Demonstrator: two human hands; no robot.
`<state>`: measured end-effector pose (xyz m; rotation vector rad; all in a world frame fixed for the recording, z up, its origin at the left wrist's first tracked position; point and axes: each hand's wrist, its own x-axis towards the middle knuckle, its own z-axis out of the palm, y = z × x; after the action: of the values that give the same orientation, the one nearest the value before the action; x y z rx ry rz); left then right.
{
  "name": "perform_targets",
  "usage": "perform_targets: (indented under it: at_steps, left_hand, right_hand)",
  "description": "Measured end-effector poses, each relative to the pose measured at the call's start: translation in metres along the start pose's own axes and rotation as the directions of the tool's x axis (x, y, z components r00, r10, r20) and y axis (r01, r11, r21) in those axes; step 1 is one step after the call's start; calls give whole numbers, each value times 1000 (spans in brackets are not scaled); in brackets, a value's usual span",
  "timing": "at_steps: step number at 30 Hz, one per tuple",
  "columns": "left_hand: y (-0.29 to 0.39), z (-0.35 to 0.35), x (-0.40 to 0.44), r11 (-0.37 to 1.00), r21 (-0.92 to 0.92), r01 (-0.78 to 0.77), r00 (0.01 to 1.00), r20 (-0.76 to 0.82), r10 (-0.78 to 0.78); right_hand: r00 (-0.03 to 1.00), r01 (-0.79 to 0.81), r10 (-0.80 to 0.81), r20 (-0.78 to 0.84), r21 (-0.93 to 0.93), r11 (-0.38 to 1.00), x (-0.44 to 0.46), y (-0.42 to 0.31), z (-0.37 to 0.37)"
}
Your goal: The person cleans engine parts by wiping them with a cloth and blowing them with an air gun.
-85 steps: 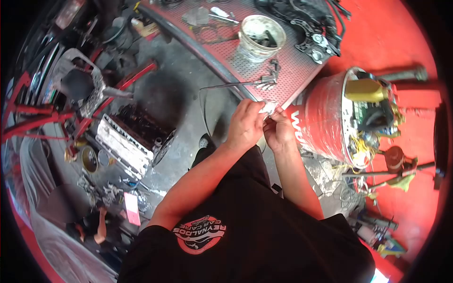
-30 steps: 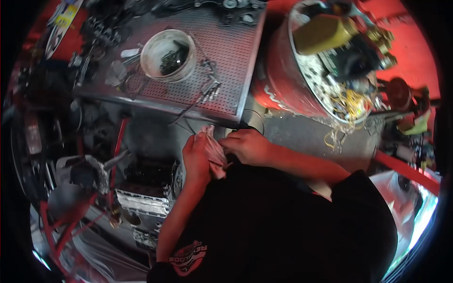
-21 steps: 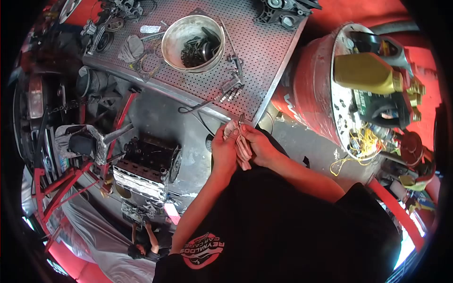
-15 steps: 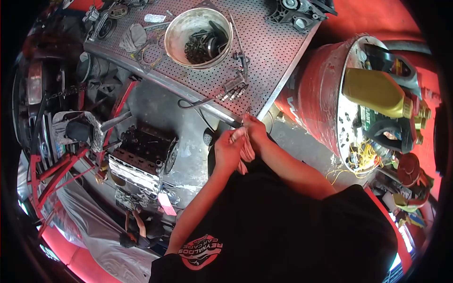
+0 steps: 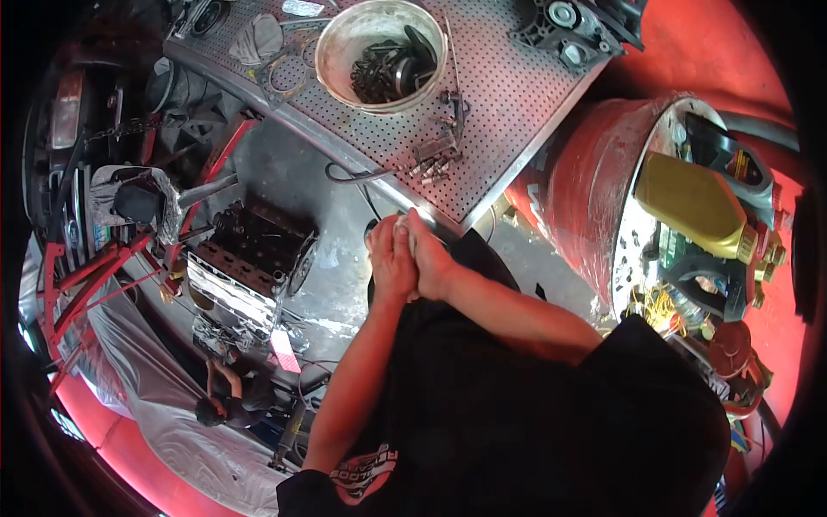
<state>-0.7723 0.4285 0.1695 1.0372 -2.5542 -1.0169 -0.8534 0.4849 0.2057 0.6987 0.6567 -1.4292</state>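
Observation:
My left hand (image 5: 391, 263) and my right hand (image 5: 429, 258) are pressed palm to palm in front of my body, just off the near corner of the metal table. Between them a pale rag (image 5: 402, 222) is squeezed, with only a small bit showing near the fingertips. Whether anything else is inside the rag is hidden. Beyond my hands, on the perforated table (image 5: 504, 112), lie several small metal parts (image 5: 437, 170) resembling spark plugs, beside a dark block-shaped piece (image 5: 435, 146). A black hose (image 5: 357, 178) hangs over the table edge.
A white bucket (image 5: 332, 73) of dark metal parts stands on the table, near a grey cloth (image 5: 257, 39). To the right, a red drum (image 5: 581, 185) holds oil bottles (image 5: 693, 200). An engine block (image 5: 245, 258) sits on the floor at left; a person (image 5: 228, 396) works beyond it.
My hands have come together and moved slightly left, away from the table corner. The rag that hung below them is now mostly hidden between the palms. The view has shifted a little.

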Motion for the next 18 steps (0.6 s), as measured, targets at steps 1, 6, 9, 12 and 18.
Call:
perform_targets:
  at_steps: [1,6,9,12,18]
  left_hand:
    - [-16,3,2,995,39,90,996,-16,-89]
    - [-91,20,-20,819,561,116,771,469,-431]
    - [26,-41,-25,-314,-661,681,508,736,-448]
    - [2,-54,-40,-245,-629,738,563,774,-290]
    - [10,-109,-42,-71,-795,602,648,538,-539]
  right_hand:
    - [1000,20,-21,-7,-123,992,-3,3,1]
    - [622,677,-255,741,-672,-301,-47,16,14]
    - [735,435,-144,663,-624,-649,-26,-15,-25]
    - [850,222,-176,496,-642,-734,10,-59,-106]
    - [656,7,-526,541,-701,-713,50,-142,-109]
